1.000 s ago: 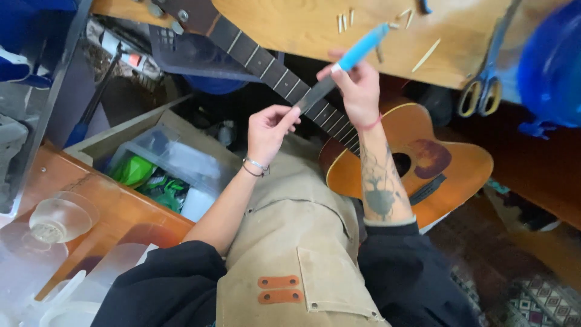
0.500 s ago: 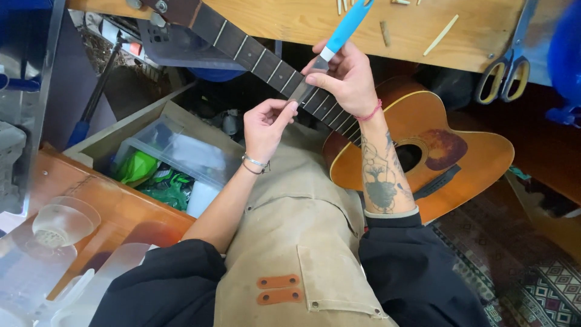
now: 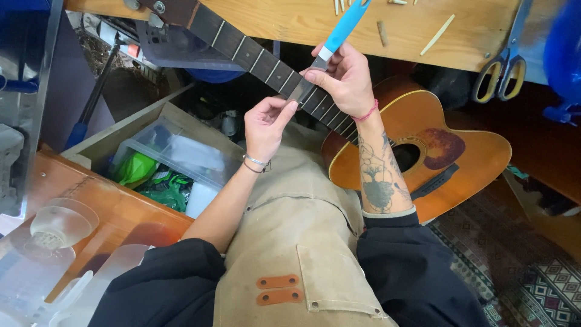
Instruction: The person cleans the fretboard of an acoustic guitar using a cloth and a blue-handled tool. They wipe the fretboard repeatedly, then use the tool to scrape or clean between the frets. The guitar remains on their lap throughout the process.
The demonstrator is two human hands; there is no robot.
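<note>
- The clear plastic storage bin (image 3: 175,160) with green packets sits low at the left, well apart from the hands.
- The left hand (image 3: 266,124) pinches the lower tip of the flat metal file blade against the dark guitar fretboard (image 3: 266,63).
- The right hand (image 3: 345,79) is closed around the blue-handled flat metal file (image 3: 330,45) just below its handle, the blade slanting down between both grips.
- The orange acoustic guitar body (image 3: 460,151) rests on the lap, right of the forearm.
- Yellow-handled scissors (image 3: 505,60) lie on the wooden bench.
</note>
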